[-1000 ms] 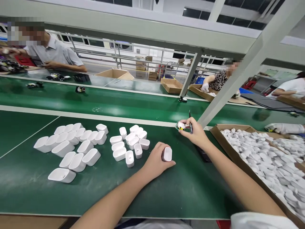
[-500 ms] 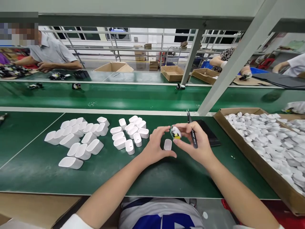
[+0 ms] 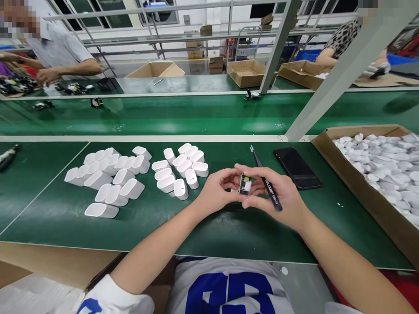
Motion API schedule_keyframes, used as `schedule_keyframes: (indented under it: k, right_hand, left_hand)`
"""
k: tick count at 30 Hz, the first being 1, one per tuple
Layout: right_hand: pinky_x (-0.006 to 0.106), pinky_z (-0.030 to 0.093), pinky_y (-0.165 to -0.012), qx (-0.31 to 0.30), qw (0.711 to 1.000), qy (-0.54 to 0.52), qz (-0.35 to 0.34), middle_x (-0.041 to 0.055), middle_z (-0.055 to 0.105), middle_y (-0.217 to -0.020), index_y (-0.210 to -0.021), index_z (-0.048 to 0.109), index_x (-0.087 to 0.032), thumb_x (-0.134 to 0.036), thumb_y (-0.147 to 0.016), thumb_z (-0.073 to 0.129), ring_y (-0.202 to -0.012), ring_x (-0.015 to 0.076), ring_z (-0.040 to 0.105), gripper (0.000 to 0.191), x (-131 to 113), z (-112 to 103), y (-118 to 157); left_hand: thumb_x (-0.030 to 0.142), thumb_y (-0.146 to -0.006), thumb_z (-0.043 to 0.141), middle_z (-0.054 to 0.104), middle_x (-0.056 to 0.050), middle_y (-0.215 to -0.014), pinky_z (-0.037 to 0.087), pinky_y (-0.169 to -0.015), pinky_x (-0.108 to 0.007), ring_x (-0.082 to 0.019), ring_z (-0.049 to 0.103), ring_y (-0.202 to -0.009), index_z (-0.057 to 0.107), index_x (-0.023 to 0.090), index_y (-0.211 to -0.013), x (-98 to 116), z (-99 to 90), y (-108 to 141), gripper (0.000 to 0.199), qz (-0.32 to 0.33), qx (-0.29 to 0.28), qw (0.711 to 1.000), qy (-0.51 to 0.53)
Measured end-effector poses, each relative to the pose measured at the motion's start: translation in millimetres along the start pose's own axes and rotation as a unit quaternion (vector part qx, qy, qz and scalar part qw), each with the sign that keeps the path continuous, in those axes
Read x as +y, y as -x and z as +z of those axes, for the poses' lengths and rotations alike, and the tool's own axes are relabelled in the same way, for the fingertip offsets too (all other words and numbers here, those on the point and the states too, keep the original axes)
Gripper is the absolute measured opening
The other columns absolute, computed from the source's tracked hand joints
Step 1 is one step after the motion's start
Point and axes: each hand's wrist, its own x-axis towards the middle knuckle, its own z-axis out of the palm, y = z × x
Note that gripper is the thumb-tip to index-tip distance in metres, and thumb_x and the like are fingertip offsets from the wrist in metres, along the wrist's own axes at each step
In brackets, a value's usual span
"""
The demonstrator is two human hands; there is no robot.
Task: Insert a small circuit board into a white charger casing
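A small circuit board assembly (image 3: 245, 185) with white and yellow parts is held between my two hands, above the green work surface. The fingers and thumb of my left hand (image 3: 218, 188) close on its left side. My right hand (image 3: 284, 195) grips the other side and also keeps black tweezers (image 3: 269, 188) tucked against it, tips pointing up and away. To the left of my hands stand several white plastic housings (image 3: 165, 184), two of them showing a slot in the end face. Another group of white housings (image 3: 115, 195) lies further left, closed-looking faces towards me.
A black phone (image 3: 297, 168) lies right of my hands. At far right stands a cardboard tray (image 3: 366, 189) full of white pieces. A slanted metal post (image 3: 322, 93) rises behind it. Across the green conveyor (image 3: 183, 114), co-workers handle parts.
My left hand has closed in on the circuit board, which has turned in my fingers. The small white shell between my hands is now mostly hidden. The view has tilted down, showing more of the phone.
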Motion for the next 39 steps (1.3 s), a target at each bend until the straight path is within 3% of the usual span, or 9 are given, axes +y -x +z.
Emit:
schedule_keyframes:
  k: [5, 7, 10, 13, 17, 22, 26, 34, 39]
  right_hand:
    - [0.029, 0.056, -0.056, 0.025, 0.997, 0.071, -0.01, -0.002, 0.068, -0.078, -0.11, 0.065, -0.031, -0.039, -0.076, 0.079, -0.058, 0.016, 0.063, 0.038, 1, 1, 0]
    - [0.029, 0.056, -0.059, 0.079, 0.993, 0.085, 0.0, -0.0008, 0.068, -0.076, -0.104, 0.067, -0.028, -0.043, -0.08, 0.075, -0.061, 0.0163, 0.063, 0.029, 3, -1, -2]
    - [0.033, 0.059, -0.073, 0.173, 0.983, -0.025, 0.053, 0.0033, 0.072, -0.097, -0.099, 0.065, -0.025, -0.051, -0.083, 0.069, -0.083, 0.0198, 0.068, 0.03, 13, -11, -7]
    - [0.038, 0.061, -0.077, 0.19, 0.954, -0.182, 0.14, 0.0034, 0.071, -0.11, -0.099, 0.06, -0.026, -0.057, -0.084, 0.066, -0.091, 0.0221, 0.071, 0.035, 26, -24, -13]
    - [0.04, 0.06, -0.086, 0.168, 0.947, -0.207, 0.177, 0.0053, 0.071, -0.109, -0.103, 0.059, -0.025, -0.058, -0.085, 0.064, -0.092, 0.023, 0.071, 0.038, 33, -28, -15]
    - [0.038, 0.059, -0.089, 0.159, 0.985, -0.054, 0.047, 0.0027, 0.069, -0.112, -0.109, 0.064, -0.027, -0.035, -0.083, 0.073, -0.097, 0.0217, 0.069, 0.028, 11, -11, -3]
    - [0.035, 0.055, -0.093, 0.12, 0.983, 0.114, -0.08, 0.0018, 0.069, -0.115, -0.118, 0.061, -0.028, -0.018, -0.08, 0.073, -0.103, 0.0208, 0.066, 0.042, -1, -2, 6]
    - [0.025, 0.055, -0.087, 0.067, 0.962, 0.215, -0.156, 0.004, 0.069, -0.109, -0.119, 0.06, -0.019, -0.009, -0.075, 0.065, -0.096, 0.0161, 0.067, 0.045, 6, -2, 6]
    - [0.029, 0.055, -0.089, 0.064, 0.953, 0.244, -0.17, 0.0014, 0.068, -0.114, -0.121, 0.058, -0.025, -0.009, -0.078, 0.06, -0.1, 0.0175, 0.066, 0.046, 7, 1, 7]
  left_hand:
    - [0.038, -0.058, 0.087, 0.05, 0.003, -0.07, 0.044, -0.067, -0.027, -0.014, 0.048, -0.07, 0.069, 0.019, -0.101, 6, -7.9, -1, 0.05, 0.098, 0.029, 0.962, -0.252]
    - [0.039, -0.055, 0.089, 0.055, 0.0, -0.082, 0.045, -0.077, -0.031, -0.017, 0.052, -0.08, 0.063, 0.021, -0.118, 6, -11.2, -2, 0.071, 0.125, 0.041, 0.939, -0.317]
    - [0.038, -0.052, 0.09, 0.054, -0.009, -0.121, 0.045, -0.093, -0.037, -0.025, 0.052, -0.109, 0.037, 0.021, -0.143, 1, -14.5, -3, 0.107, 0.069, 0.006, 0.943, -0.325]
    - [0.031, -0.06, 0.087, 0.054, -0.01, -0.13, 0.044, -0.098, -0.04, -0.026, 0.052, -0.115, 0.05, 0.02, -0.133, -3, -13.8, -3, 0.083, -0.018, -0.061, 0.944, -0.323]
    - [0.025, -0.067, 0.082, 0.064, -0.005, -0.108, 0.049, -0.085, -0.033, -0.02, 0.059, -0.095, 0.062, 0.018, -0.111, 0, -7.9, -2, 0.049, -0.023, -0.032, 0.948, -0.315]
    - [0.02, -0.069, 0.081, 0.062, -0.005, -0.112, 0.05, -0.08, -0.027, -0.019, 0.059, -0.099, 0.061, 0.019, -0.111, 4, -4.1, 0, 0.047, 0.035, 0.001, 0.956, -0.291]
    - [0.015, -0.072, 0.077, 0.062, -0.004, -0.111, 0.05, -0.078, -0.026, -0.018, 0.058, -0.099, 0.061, 0.019, -0.111, 5, -1.4, 2, 0.042, 0.069, -0.012, 0.963, -0.261]
    - [0.01, -0.074, 0.072, 0.062, -0.004, -0.111, 0.051, -0.081, -0.028, -0.018, 0.059, -0.098, 0.062, 0.022, -0.118, 9, 2.4, 5, 0.047, 0.062, -0.018, 0.966, -0.252]
    - [0.007, -0.072, 0.071, 0.062, -0.003, -0.113, 0.051, -0.086, -0.03, -0.018, 0.058, -0.099, 0.062, 0.024, -0.119, 8, 1.3, 6, 0.05, 0.078, -0.018, 0.962, -0.261]
